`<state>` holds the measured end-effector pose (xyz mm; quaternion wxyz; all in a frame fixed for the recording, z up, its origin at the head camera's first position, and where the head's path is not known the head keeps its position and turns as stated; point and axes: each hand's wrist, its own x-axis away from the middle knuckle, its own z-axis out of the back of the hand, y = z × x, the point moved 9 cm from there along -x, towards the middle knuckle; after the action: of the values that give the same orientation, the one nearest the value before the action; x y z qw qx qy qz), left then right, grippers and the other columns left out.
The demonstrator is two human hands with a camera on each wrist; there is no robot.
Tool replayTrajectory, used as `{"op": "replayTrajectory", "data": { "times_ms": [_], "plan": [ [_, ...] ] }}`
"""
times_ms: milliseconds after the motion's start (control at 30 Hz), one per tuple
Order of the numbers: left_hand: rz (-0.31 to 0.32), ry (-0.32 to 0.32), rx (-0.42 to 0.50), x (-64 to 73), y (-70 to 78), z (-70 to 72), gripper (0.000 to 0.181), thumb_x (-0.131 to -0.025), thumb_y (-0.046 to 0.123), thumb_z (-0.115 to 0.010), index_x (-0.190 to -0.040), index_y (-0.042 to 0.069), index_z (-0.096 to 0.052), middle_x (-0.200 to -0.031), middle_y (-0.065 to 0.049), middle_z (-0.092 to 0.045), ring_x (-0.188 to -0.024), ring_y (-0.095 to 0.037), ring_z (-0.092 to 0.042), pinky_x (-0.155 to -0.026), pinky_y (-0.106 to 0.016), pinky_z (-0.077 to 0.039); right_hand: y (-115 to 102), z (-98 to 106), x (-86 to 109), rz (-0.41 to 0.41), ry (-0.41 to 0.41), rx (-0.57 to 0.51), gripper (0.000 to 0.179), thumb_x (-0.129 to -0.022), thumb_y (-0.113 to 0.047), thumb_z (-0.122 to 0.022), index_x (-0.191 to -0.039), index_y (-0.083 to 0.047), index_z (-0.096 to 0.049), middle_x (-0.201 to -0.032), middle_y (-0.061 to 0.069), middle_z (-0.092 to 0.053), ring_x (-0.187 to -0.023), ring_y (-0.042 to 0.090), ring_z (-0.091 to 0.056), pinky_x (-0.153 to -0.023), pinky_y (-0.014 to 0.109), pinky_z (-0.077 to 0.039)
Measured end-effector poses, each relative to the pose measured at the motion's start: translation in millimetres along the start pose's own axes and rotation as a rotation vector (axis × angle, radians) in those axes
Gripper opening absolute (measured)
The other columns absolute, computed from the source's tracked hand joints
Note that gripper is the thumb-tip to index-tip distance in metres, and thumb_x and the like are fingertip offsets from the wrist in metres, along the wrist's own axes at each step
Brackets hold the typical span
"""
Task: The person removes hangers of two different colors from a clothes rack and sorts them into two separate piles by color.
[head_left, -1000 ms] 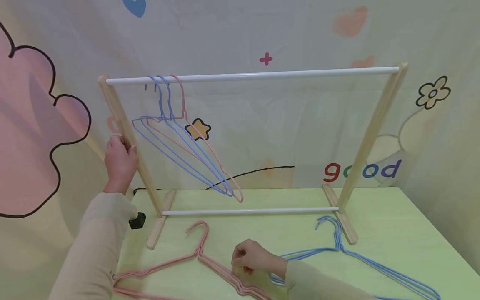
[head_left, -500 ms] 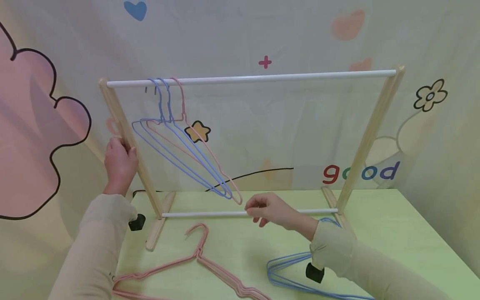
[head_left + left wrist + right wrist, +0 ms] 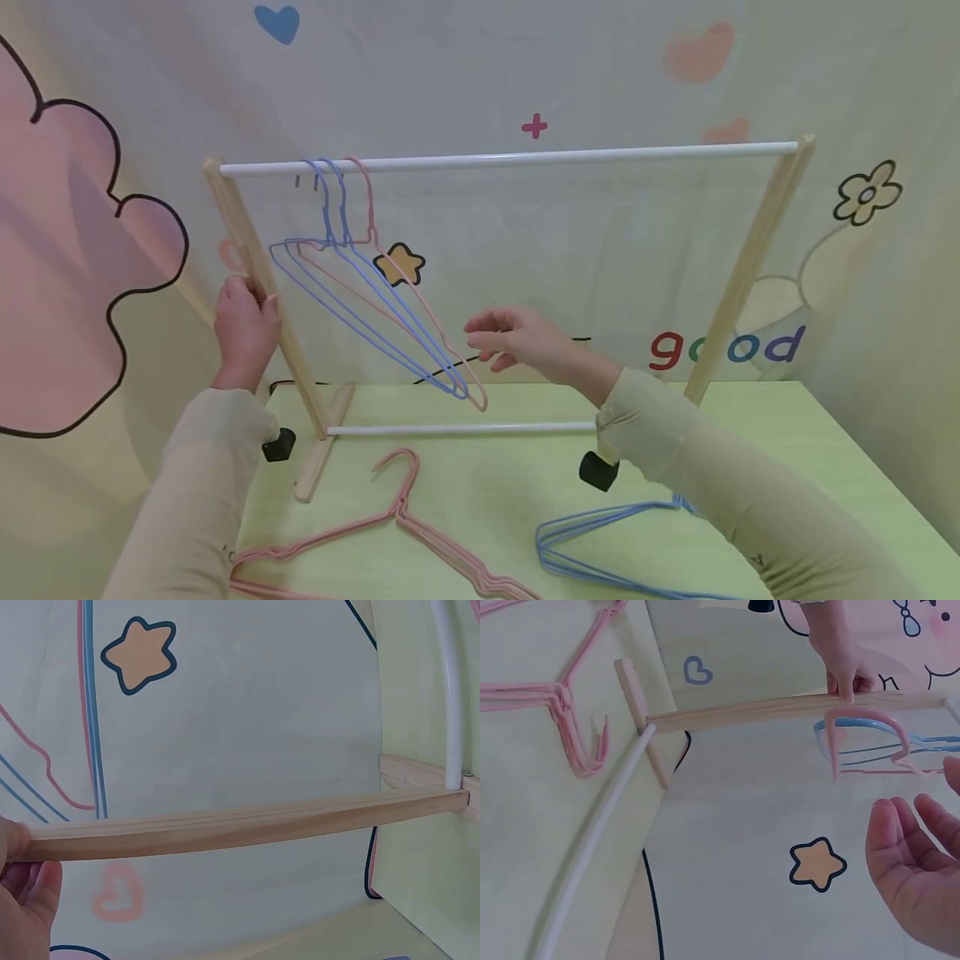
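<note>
My left hand (image 3: pixel 246 329) grips the left wooden post (image 3: pixel 225 829) of a tabletop clothes rack. Two blue wire hangers (image 3: pixel 344 200) and one pink hanger (image 3: pixel 371 200) hang by their hooks near the left end of the rack's white top rod (image 3: pixel 570 156). Just right of the pink hanger's lower corner, my right hand (image 3: pixel 525 340) is in the air, fingers apart and softly bent. The right wrist view shows a gap between this hand (image 3: pixel 919 885) and the hanging hangers (image 3: pixel 866 720), with nothing in its grasp.
On the green table (image 3: pixel 480 492), a stack of pink hangers (image 3: pixel 399 505) lies front left and a stack of blue hangers (image 3: pixel 600 513) front right, partly behind my right sleeve. A white lower rod (image 3: pixel 465 430) joins the rack's feet. A patterned cloth (image 3: pixel 585 250) hangs behind.
My right hand has risen from beside the pink stack to beside the hanging hangers, and its fingers have spread. My left hand stays on the post.
</note>
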<state>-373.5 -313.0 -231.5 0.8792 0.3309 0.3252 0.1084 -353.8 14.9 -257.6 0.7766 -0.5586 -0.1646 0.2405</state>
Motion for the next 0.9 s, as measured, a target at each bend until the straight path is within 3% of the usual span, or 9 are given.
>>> {"op": "replayTrajectory", "data": {
  "times_ms": [233,400,567,767,900],
  "plan": [
    [-0.004,0.006,0.014,-0.8,0.8,-0.3,0.028,-0.088,0.012,-0.047,-0.107,-0.007,-0.040,-0.104,-0.024,-0.045,-0.094,-0.039,-0.045,-0.084,-0.048,-0.036,-8,-9,-23.5,-0.045,-0.006,-0.012,0.033,-0.088,-0.015,-0.051,-0.118,-0.001,-0.048,-0.111,0.014,-0.054,-0.086,0.022,-0.054,-0.071,0.028,-0.050],
    [-0.005,0.005,0.014,-1.0,0.6,-0.3,0.028,-0.088,0.012,-0.047,-0.108,-0.006,-0.040,-0.105,-0.024,-0.045,-0.095,-0.039,-0.044,-0.085,-0.048,-0.035,-10,-16,-37.4,-0.072,-0.009,-0.010,0.031,-0.086,-0.011,-0.055,-0.114,0.001,-0.051,-0.092,0.011,-0.057,-0.072,0.015,-0.054,-0.067,0.030,-0.051],
    [-0.012,0.015,0.011,-0.8,1.3,-0.5,0.028,-0.087,0.011,-0.047,-0.107,-0.007,-0.040,-0.104,-0.025,-0.045,-0.095,-0.040,-0.045,-0.085,-0.048,-0.034,-11,-19,-42.6,-0.105,0.003,0.008,0.021,-0.084,-0.004,-0.056,-0.103,0.005,-0.055,-0.077,0.007,-0.054,-0.062,0.013,-0.051,-0.056,0.024,-0.047],
    [-0.017,0.020,0.000,-1.0,1.5,-0.6,0.028,-0.087,0.011,-0.047,-0.107,-0.008,-0.040,-0.104,-0.026,-0.045,-0.095,-0.041,-0.045,-0.085,-0.048,-0.034,-19,-12,-41.8,-0.058,0.070,0.022,0.008,-0.084,0.000,-0.053,-0.091,0.004,-0.055,-0.070,0.004,-0.049,-0.057,0.014,-0.047,-0.055,0.023,-0.045],
    [-0.006,0.012,-0.001,-1.9,0.0,-0.6,0.029,-0.088,0.011,-0.047,-0.108,-0.007,-0.040,-0.105,-0.025,-0.045,-0.096,-0.040,-0.045,-0.086,-0.048,-0.035,-28,-4,-37.5,-0.018,0.112,0.036,0.009,-0.085,-0.001,-0.054,-0.092,0.004,-0.055,-0.071,0.003,-0.050,-0.059,0.014,-0.047,-0.057,0.024,-0.045]
  ]
}}
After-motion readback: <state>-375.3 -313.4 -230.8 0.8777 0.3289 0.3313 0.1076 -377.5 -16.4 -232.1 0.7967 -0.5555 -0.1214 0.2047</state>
